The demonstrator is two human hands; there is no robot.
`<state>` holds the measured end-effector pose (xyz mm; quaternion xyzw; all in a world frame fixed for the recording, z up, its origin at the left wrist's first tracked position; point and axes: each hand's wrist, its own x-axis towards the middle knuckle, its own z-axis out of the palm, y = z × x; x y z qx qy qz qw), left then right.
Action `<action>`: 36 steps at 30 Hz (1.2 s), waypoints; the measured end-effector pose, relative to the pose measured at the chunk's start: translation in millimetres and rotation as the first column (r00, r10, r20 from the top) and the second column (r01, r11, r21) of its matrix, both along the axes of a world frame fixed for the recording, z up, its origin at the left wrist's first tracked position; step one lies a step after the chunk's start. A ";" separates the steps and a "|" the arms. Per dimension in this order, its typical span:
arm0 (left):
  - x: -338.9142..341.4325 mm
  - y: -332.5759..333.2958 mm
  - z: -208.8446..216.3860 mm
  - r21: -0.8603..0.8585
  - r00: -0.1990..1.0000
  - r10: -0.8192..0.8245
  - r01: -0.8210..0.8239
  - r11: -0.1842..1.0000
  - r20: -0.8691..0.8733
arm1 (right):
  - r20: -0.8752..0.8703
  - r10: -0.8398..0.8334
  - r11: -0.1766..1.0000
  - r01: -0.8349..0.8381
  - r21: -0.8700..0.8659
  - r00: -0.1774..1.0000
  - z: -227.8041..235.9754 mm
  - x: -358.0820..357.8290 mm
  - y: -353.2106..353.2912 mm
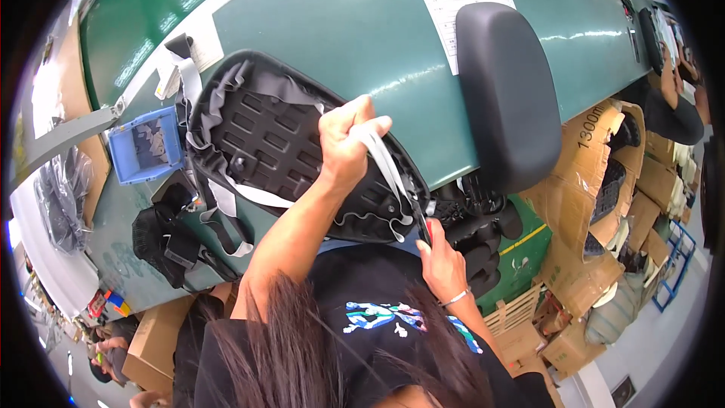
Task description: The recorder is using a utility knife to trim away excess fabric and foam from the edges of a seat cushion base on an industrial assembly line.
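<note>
My left hand (pixel 347 142) is closed on a white strap (pixel 389 162), pulled up over a black moulded seat shell (pixel 264 128) lying underside up. Dark fabric is gathered round the shell's rim, and the white strap runs along that edge. At the shell's near right corner my right hand (pixel 444 264) is closed around a slim dark hand tool (pixel 421 223) with a red part at its grip. The tool's tip is close to the strap and the rim; whether it touches them I cannot tell.
On the green table (pixel 340 23), a black padded cushion (pixel 506 91) stands right of the shell. A blue bin (pixel 147 147) with small pieces, black straps (pixel 219 234) and a black mesh bundle (pixel 162 238) lie left. Cardboard boxes (pixel 581 181) stand right. Other people work at both sides.
</note>
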<state>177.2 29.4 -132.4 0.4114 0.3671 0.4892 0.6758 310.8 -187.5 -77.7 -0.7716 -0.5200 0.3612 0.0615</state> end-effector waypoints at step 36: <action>-1.3 124.8 13.1 -0.004 0.871 -0.491 0.491 0.871 0.009 | 0.249 0.445 0.860 -0.488 0.148 0.860 -10.4 55.8 229.7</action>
